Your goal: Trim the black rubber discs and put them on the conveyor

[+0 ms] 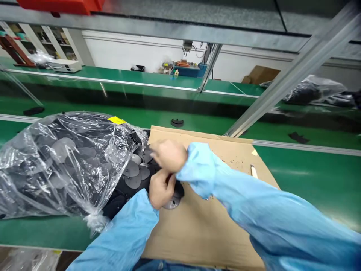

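My left hand (pixel 161 189) is closed at the left side of the cardboard sheet, with a dark piece showing between thumb and fingers; it looks like a black plastic part, mostly hidden. Just above it, my right hand (pixel 170 154) is smeared by motion, so its fingers and anything in them do not show clearly. Beside and under the hands lie flat black discs (pixel 133 181), several spilling from the mouth of a large clear plastic bag (pixel 76 158). Another disc (pixel 172 203) rests on the cardboard sheet (pixel 197 229) by my left hand.
A white-handled knife-like tool (pixel 254 172) and small black bits lie on the cardboard's right half. Behind it, curved black pieces (pixel 177 122) sit on the green bench (pixel 310 169). A slanted metal post (pixel 265 101) rises at the right, under an overhead shelf.
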`<state>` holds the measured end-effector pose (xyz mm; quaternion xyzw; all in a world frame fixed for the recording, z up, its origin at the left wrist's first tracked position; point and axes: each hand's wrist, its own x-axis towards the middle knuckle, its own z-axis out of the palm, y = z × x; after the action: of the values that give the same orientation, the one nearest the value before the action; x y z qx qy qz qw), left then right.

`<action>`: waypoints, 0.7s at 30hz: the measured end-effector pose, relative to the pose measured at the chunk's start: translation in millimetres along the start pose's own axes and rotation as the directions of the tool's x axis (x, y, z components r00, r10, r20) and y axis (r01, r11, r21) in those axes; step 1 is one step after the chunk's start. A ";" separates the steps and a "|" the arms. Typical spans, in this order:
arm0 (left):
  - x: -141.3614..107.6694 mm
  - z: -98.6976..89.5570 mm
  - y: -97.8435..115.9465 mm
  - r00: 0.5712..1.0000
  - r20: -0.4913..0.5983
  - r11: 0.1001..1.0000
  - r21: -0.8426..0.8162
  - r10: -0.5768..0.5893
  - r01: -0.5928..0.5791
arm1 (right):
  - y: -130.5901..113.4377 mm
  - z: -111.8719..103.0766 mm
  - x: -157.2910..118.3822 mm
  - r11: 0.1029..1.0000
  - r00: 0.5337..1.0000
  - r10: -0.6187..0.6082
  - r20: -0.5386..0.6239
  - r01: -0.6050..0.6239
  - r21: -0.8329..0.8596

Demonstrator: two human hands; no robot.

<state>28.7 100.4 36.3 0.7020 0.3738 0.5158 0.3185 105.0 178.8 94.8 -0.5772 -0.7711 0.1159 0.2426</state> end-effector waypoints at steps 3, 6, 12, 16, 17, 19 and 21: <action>0.3 2.1 -1.9 0.996 0.032 0.997 -0.007 0.082 -0.081 | 54.2 -39.7 54.1 0.934 0.979 0.192 -0.063 -0.202 -0.295; 1.0 4.2 -3.1 0.994 0.048 0.995 -0.018 0.099 -0.098 | 107.2 -52.8 91.4 0.865 0.927 0.332 -0.173 -0.373 -0.336; 2.5 6.0 -3.8 0.995 0.068 0.997 -0.036 0.076 -0.074 | 165.5 -33.7 135.2 0.806 0.864 0.447 -0.229 -0.501 -0.315; 3.0 7.3 -4.4 0.996 0.077 0.998 -0.048 0.054 -0.050 | 179.9 -31.8 151.1 0.800 0.853 0.489 -0.181 -0.522 -0.297; 3.0 7.7 -4.9 0.995 0.081 0.998 -0.049 0.052 -0.048 | 181.4 -33.2 152.2 0.798 0.849 0.494 -0.190 -0.529 -0.289; 3.0 8.3 -5.7 0.995 0.086 0.998 -0.050 0.051 -0.047 | 180.6 -37.4 150.6 0.810 0.849 0.479 -0.222 -0.525 -0.262; 2.7 8.3 -6.1 0.995 0.091 0.998 -0.051 0.051 -0.046 | 174.1 -43.0 144.5 0.838 0.860 0.443 -0.253 -0.498 -0.223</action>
<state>36.1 105.4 30.3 0.7257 0.3290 0.4996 0.3399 240.9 364.6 86.5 -0.7862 -0.5863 0.0057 0.1950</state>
